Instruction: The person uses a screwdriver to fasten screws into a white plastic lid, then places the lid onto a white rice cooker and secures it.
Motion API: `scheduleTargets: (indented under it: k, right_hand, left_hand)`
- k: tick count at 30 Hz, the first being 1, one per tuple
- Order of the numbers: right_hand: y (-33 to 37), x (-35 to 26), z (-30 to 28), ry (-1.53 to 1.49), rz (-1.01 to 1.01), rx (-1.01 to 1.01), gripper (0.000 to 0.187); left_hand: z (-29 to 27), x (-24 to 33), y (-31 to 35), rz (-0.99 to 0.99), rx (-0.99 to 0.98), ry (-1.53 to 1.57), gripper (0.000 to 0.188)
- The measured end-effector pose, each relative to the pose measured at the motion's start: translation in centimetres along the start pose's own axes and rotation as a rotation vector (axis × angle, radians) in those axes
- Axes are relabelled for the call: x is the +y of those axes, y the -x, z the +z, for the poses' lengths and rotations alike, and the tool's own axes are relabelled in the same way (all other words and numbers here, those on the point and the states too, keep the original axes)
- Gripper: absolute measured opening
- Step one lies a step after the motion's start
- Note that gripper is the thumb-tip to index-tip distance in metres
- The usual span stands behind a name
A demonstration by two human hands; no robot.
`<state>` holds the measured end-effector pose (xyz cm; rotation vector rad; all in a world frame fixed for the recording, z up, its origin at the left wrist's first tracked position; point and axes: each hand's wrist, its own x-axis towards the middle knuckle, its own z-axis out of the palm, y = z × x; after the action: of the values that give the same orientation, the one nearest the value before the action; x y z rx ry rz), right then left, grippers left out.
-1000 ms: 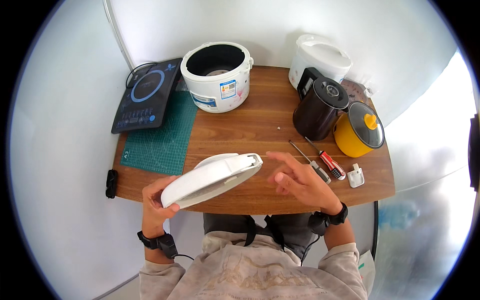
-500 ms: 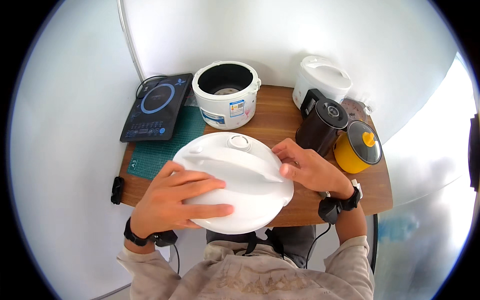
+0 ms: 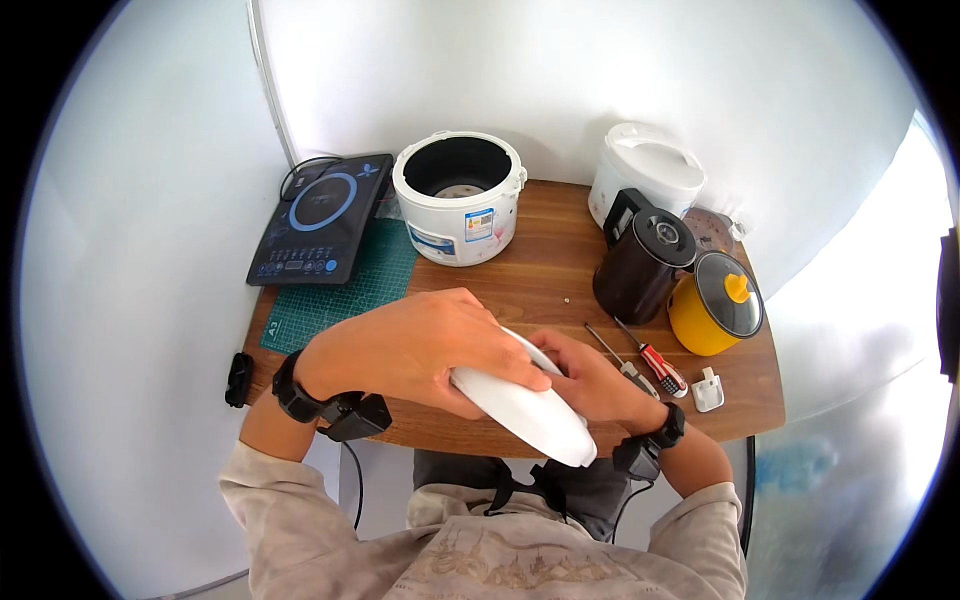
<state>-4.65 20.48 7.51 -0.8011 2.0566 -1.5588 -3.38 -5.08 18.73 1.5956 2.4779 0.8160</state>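
Both of my hands hold a white round rice-cooker lid [image 3: 530, 415] over the front edge of the wooden table [image 3: 540, 285], tilted so I see it nearly edge-on. My left hand [image 3: 420, 350] lies over its upper side, fingers wrapped around the rim. My right hand [image 3: 585, 380] grips it from the right and behind, partly hidden by the lid. The open white rice cooker body [image 3: 460, 195], without a lid, stands at the back of the table.
A black induction hob [image 3: 320, 215] rests on a green cutting mat [image 3: 350, 290] at the left. A white cooker [image 3: 645, 175], a dark kettle [image 3: 640, 265] and a yellow pot [image 3: 715, 305] stand at the right. Two screwdrivers [image 3: 650, 360] and a white plug [image 3: 707, 390] lie near the front right.
The lid has turned from lying face-up and flat between my hands to nearly edge-on, and it sits lower and nearer my body. My left hand has shifted over its top.
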Motion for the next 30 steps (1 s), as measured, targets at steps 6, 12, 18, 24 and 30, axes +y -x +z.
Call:
scheduleTargets:
  k: [6, 12, 18, 24, 30]
  right_hand:
    - [1.8, -1.4, -2.6, -0.027, -0.073, 0.331, 0.024]
    - [3.2, -3.4, -5.7, -0.265, -0.080, 0.547, 0.025]
    - [4.5, -4.4, -6.5, -0.330, -0.064, 0.680, 0.027]
    - [5.1, -5.1, -7.1, -0.221, -0.034, 0.704, 0.030]
    - [3.9, -8.3, -8.8, -0.142, -0.028, 0.699, 0.034]
  left_hand:
    - [-1.4, -2.6, 0.1, -0.031, 0.387, -0.095, 0.073]
    - [-2.1, -18.5, 4.0, -0.952, 0.985, 0.340, 0.067]
    - [-0.8, -23.4, 0.8, -1.145, 1.017, 0.541, 0.093]
    - [-1.1, -25.1, 1.3, -1.037, 0.823, 0.718, 0.071]
    - [-1.2, -23.6, 1.7, -1.070, 0.731, 0.672, 0.066]
